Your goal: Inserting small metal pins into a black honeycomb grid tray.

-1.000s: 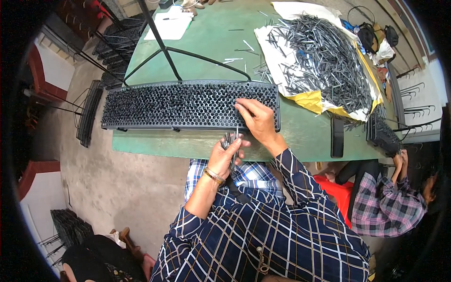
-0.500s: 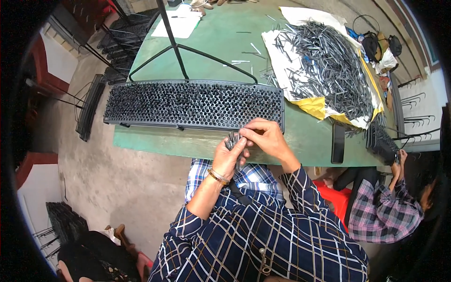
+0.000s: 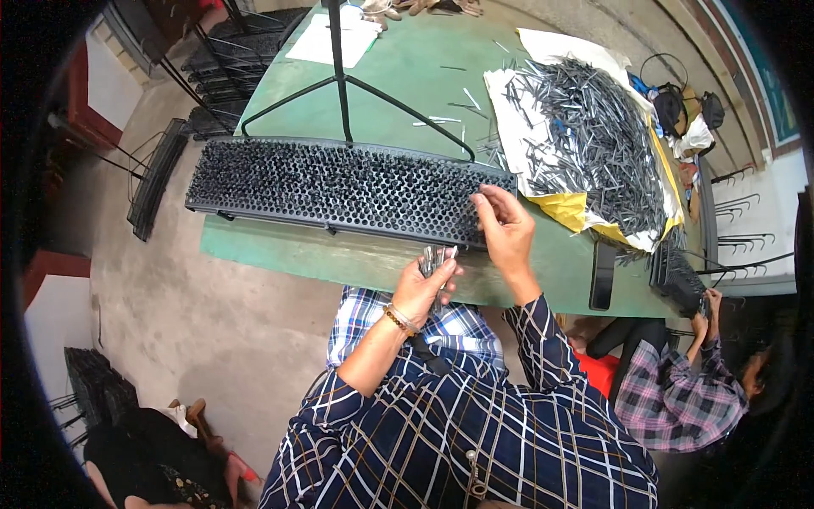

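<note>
A bundle of short, thin grey and black sticks (image 3: 433, 260) is held in my left hand (image 3: 417, 293), just in front of the table's near edge. The sticks point upward past my thumb. Over the right end of a long black perforated rack (image 3: 339, 191), my right hand (image 3: 510, 237) has thumb and fingertips pinched close to the holes. Whatever is between those fingertips is too small to make out. Many of the rack's holes have dark pieces in them, while the round holes along the near right edge show more plainly.
Beyond the rack rises a black metal stand (image 3: 342, 81) with spread legs. A large heap of similar sticks (image 3: 593, 127) lies on a white and yellow sack (image 3: 564, 208) at right. A phone (image 3: 603, 276) lies near the green table's (image 3: 280, 254) edge. Another person (image 3: 678, 382) handles a rack at far right.
My right hand has left the bundle and moved up and right to the rack's right end. My left hand stays low with the sticks. The view has shifted slightly.
</note>
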`<state>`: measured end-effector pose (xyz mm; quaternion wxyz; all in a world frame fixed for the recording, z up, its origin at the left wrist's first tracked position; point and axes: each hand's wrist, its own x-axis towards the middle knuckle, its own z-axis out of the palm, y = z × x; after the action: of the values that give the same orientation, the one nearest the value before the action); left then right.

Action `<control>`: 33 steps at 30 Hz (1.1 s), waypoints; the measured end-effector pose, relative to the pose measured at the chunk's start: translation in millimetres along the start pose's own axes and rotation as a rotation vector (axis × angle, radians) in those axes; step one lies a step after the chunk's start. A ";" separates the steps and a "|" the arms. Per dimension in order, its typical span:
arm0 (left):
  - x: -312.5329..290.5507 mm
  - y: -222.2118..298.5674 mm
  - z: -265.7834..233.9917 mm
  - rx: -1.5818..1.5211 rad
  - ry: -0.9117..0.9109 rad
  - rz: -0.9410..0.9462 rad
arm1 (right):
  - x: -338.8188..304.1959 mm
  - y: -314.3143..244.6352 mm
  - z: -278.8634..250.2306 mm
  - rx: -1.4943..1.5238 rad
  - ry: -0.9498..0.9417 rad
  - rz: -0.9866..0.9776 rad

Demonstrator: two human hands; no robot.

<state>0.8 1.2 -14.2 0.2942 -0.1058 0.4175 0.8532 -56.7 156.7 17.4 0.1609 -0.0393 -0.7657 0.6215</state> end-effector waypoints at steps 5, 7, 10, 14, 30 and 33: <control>-1.2 1.4 -6.6 -0.006 -0.040 -0.012 | 0.2 3.2 7.2 -0.252 -0.011 -0.187; -0.9 1.5 -8.7 -0.011 -0.052 -0.021 | -1.3 2.6 10.5 -0.249 0.008 -0.214; 0.6 0.5 -10.1 -0.073 -0.065 -0.042 | -2.8 -1.5 8.6 -0.268 0.009 -0.225; -1.5 6.4 -3.0 -0.064 -0.025 -0.066 | -4.8 1.7 8.6 -0.234 0.007 -0.217; -3.9 9.7 -6.4 -0.057 -0.054 -0.051 | -8.0 1.3 16.6 -0.534 -0.112 -0.526; -3.7 8.8 -8.9 -0.071 -0.058 -0.045 | -5.3 -13.4 16.0 -0.528 -0.162 -0.537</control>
<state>-1.9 -11.4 -12.4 0.3214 -0.1006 0.3756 0.8634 -54.6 137.2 26.5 0.2410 0.1718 -0.8927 0.3399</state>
